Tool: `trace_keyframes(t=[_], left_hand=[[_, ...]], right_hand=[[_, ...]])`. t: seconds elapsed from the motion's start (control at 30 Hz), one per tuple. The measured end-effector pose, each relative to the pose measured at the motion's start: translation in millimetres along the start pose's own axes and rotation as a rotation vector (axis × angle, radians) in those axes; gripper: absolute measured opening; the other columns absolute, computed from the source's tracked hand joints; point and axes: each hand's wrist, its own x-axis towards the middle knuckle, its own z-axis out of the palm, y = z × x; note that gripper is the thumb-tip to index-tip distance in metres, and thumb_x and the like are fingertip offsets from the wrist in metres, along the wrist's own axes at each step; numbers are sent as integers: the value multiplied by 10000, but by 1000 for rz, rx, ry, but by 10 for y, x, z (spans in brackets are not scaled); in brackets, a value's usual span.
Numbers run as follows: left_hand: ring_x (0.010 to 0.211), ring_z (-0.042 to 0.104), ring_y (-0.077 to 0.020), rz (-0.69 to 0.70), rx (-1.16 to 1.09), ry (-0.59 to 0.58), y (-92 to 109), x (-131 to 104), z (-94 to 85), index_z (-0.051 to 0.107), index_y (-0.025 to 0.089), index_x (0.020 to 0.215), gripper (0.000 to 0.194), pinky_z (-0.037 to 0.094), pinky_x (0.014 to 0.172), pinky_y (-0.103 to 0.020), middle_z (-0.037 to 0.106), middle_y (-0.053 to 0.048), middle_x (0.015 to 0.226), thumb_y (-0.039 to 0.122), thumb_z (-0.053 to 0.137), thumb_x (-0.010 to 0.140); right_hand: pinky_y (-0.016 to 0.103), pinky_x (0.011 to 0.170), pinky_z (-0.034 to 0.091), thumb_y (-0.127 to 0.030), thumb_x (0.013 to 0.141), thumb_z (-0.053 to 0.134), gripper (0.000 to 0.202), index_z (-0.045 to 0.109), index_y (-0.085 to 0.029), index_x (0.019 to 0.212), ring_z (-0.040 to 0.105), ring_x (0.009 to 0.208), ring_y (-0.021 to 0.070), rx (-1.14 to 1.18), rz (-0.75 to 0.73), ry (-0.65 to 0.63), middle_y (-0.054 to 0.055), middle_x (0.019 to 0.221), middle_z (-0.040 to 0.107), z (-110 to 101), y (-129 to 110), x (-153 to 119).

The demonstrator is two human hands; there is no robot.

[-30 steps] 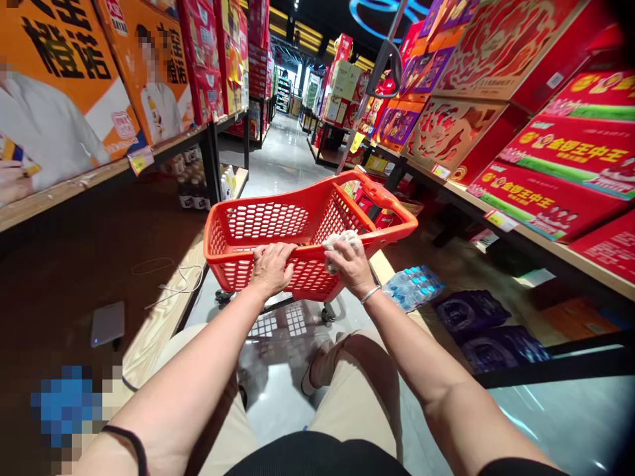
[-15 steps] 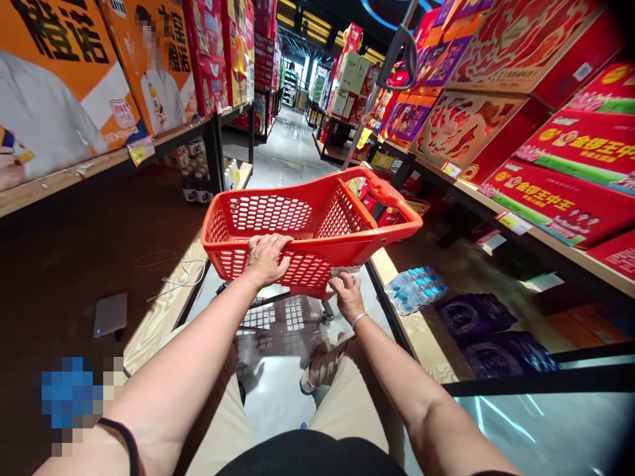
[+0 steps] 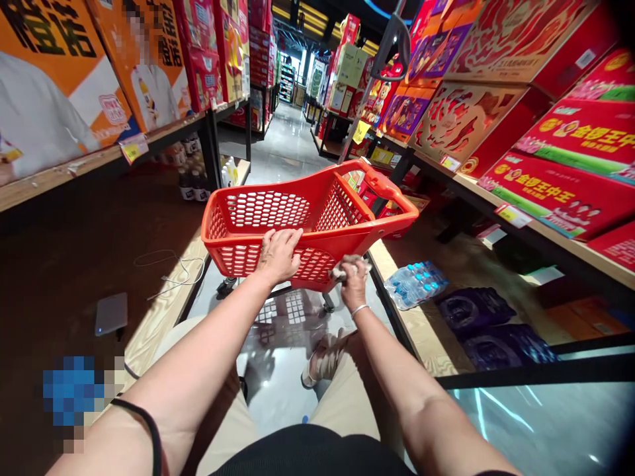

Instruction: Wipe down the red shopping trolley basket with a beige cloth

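A red plastic shopping cart (image 3: 243,242) with perforated sides stands sideways in front of me, its handle end to the right. My left hand (image 3: 280,254) lies over the near rim, fingers bent across the top edge and thumb on the outer side. Lower down, by the outer side near the handle end, my right hand (image 3: 354,281) is closed round a crumpled greyish cloth (image 3: 340,272). Part of that cloth is hidden under the fingers. The inside of the cart shows only in part, through the top opening.
Wooden shelves (image 3: 30,192) with orange cartons flank me on the left; red gift boxes (image 3: 570,192) line the right. A pack of water bottles (image 3: 415,285) lies on the low right board. A grey device (image 3: 111,314) and white cable lie low left. A tiled aisle (image 3: 285,132) runs ahead.
My left hand has slid to the right along the rim. My right hand has moved slightly up and right with the cloth. The cart has turned a little.
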Motion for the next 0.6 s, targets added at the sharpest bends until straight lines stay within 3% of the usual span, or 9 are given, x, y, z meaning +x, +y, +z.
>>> trace_keyframes(t=[0.07, 0.13, 0.27, 0.4, 0.6], left_hand=[[1266, 529, -300, 0, -14, -49, -38, 11, 26, 512, 186, 1421, 593, 261, 1131, -483, 609, -122, 1374, 241, 562, 833], [1244, 537, -300, -2, -23, -66, -83, 14, 35, 521, 193, 1415, 586, 291, 1102, -478, 611, -116, 1368, 256, 563, 834], [1223, 538, -297, -1, -29, -64, -134, -10, 17, 514, 212, 1420, 598, 299, 1086, -473, 617, -106, 1351, 250, 566, 825], [1225, 534, -295, -3, -38, -52, -150, -45, -5, 520, 221, 1412, 591, 288, 1094, -472, 619, -101, 1341, 245, 562, 823], [1230, 531, -298, -1, -50, -59, -164, -68, -7, 511, 238, 1424, 598, 282, 1100, -482, 612, -98, 1355, 243, 557, 828]], right_hand=[[404, 938, 487, -11, 695, 521, 517, 691, -229, 1132, 525, 1112, 267, 33, -8, -112, 116, 1247, 490, 287, -132, -216], [360, 895, 495, -7, 678, 542, 492, 710, -245, 1074, 543, 1032, 237, 92, -66, -169, 86, 1154, 524, 428, -291, -294], [411, 1018, 446, -65, 785, 565, 461, 691, -253, 1186, 510, 1144, 263, 220, -182, -40, 106, 1239, 518, 288, -572, -24], [462, 1101, 385, -191, 887, 596, 357, 697, -275, 1219, 478, 1238, 293, 130, -299, 75, 107, 1287, 530, 84, -647, 231], [510, 1052, 397, -54, 879, 542, 539, 667, -372, 1296, 483, 1226, 300, -83, -322, -99, 100, 1408, 519, 305, -426, 6]])
